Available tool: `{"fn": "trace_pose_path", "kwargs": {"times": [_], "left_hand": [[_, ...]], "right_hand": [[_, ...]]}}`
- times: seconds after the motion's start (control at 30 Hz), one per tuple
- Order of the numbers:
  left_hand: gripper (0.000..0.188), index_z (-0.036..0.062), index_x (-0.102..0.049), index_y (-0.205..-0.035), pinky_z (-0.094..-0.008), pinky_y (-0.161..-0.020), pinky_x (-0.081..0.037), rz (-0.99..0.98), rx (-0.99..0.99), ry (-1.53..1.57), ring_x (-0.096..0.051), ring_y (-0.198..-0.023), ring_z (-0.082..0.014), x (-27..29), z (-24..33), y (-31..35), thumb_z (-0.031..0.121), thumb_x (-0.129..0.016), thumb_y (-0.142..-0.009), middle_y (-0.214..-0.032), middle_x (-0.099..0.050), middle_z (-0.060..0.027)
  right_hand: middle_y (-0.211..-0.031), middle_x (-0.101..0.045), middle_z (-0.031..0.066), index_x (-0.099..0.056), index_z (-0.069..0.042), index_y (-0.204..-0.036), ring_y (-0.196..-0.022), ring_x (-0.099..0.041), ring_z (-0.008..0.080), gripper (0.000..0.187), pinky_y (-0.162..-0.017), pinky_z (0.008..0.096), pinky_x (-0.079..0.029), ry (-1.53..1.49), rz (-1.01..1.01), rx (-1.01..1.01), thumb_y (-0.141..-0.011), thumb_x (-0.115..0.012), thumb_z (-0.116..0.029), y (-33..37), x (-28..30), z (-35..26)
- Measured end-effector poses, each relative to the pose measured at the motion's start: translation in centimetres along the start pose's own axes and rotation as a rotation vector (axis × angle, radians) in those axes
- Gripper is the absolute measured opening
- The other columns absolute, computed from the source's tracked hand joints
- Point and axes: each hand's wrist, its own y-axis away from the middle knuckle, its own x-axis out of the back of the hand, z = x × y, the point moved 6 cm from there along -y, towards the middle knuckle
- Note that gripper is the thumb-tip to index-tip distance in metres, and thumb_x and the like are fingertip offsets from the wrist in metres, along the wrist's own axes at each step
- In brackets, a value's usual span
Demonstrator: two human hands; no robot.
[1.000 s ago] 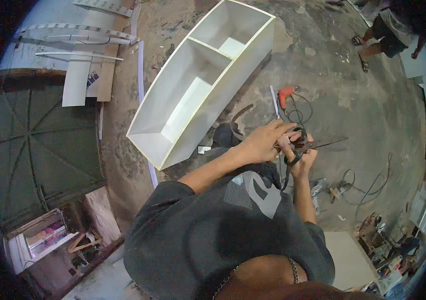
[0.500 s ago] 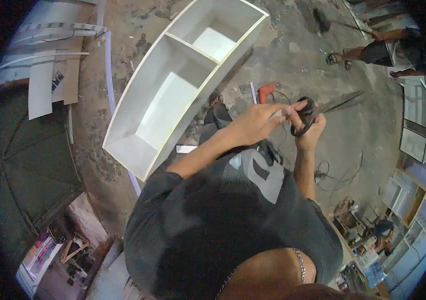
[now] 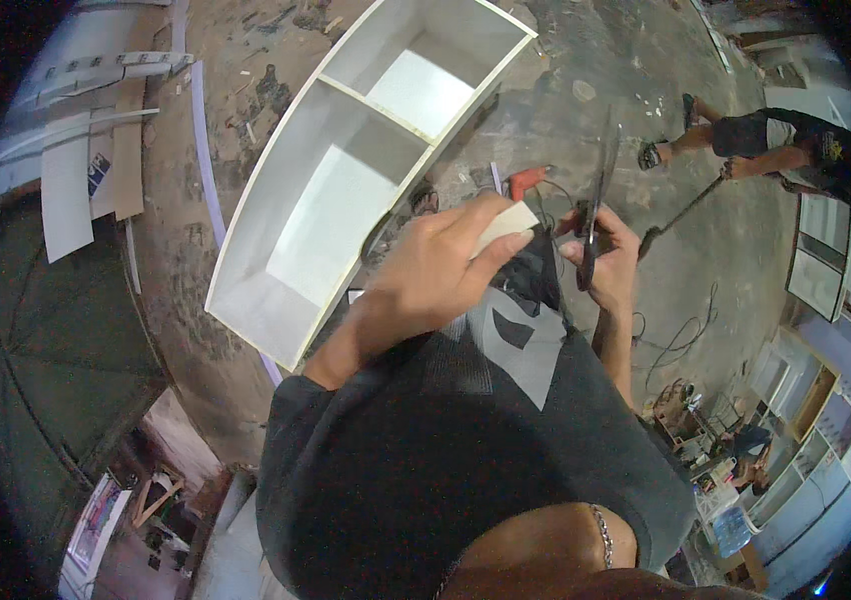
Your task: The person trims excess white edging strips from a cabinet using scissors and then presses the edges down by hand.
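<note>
The left hand (image 3: 436, 262) holds a small pale piece (image 3: 506, 226); the right hand (image 3: 614, 268) holds dark scissors (image 3: 601, 190), blades pointing away. Beyond, a red drill (image 3: 525, 183) lies on the floor (image 3: 691, 255) near a white two-compartment cabinet (image 3: 376, 107). Another person (image 3: 791, 152) is farther right.

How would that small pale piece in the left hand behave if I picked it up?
The pale piece is probably fairly stiff, as it juts past the left hand without visibly drooping. It is likely light, being small enough to pinch. With its squared corner, it seems unlikely to roll.
</note>
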Motion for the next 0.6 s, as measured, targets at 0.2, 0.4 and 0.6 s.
{"fn": "trace_pose_path", "kwargs": {"times": [0.2, 0.4, 0.6], "left_hand": [[0.023, 0.0013, -0.058, -0.109, -0.0396, -0.066, -0.051, 0.194, 0.043, -0.101, -0.065, -0.081, -0.0374, 0.3, 1.1, -2.3, 0.016, -0.059, -0.09, -0.088, -0.066, -0.0201], [0.026, 0.0014, -0.058, -0.11, -0.0385, -0.063, -0.052, 0.311, 0.115, -0.177, -0.067, -0.075, -0.036, 1.0, 3.2, -1.6, 0.013, -0.061, -0.087, -0.086, -0.066, -0.0204], [0.026, 0.0023, -0.059, -0.109, -0.0319, -0.059, -0.05, 0.296, 0.2, -0.162, -0.068, -0.067, -0.0278, 1.3, 3.7, -0.7, 0.009, -0.063, -0.084, -0.08, -0.066, -0.0189]], "right_hand": [[-0.075, -0.056, 0.0009, -0.059, -0.002, -0.091, -0.07, -0.052, 0.0115, 0.057, -0.064, 0.0268, -0.042, -0.09, -0.357, 0.052, -0.066, -0.082, -0.048, -3.0, 0.2, 0.0], [-0.076, -0.051, 0.0131, -0.054, 0.001, -0.088, -0.069, -0.052, 0.0309, 0.065, -0.063, 0.0362, -0.042, 0.213, -0.492, 0.349, -0.058, -0.083, -0.05, -4.4, -0.8, -5.2], [-0.08, -0.051, 0.0133, -0.053, 0.001, -0.088, -0.072, -0.05, 0.031, 0.07, -0.066, 0.037, -0.042, 0.313, -0.459, 0.451, -0.053, -0.086, -0.05, -4.0, -1.1, -7.0]]}}
